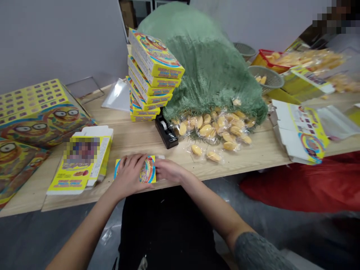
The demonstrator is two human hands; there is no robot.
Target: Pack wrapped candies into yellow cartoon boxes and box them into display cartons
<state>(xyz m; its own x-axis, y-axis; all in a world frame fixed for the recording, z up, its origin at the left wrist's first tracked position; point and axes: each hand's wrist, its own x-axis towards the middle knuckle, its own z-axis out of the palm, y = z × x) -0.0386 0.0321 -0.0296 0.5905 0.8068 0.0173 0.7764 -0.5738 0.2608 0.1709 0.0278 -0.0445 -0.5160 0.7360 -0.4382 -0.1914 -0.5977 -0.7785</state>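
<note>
Our left grip (129, 176) and right grip (168, 170), partly closed, hold a small printed carton (147, 170) on the wooden desk (132, 144); a black tape dispenser (166, 131) sits ahead.

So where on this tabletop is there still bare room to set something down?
Bare wood lies between the yellow carton and the tape dispenser, and between the bagged yellow pieces and the opened carton at right. Crowded: behind, around the box stack and green netting.
</note>
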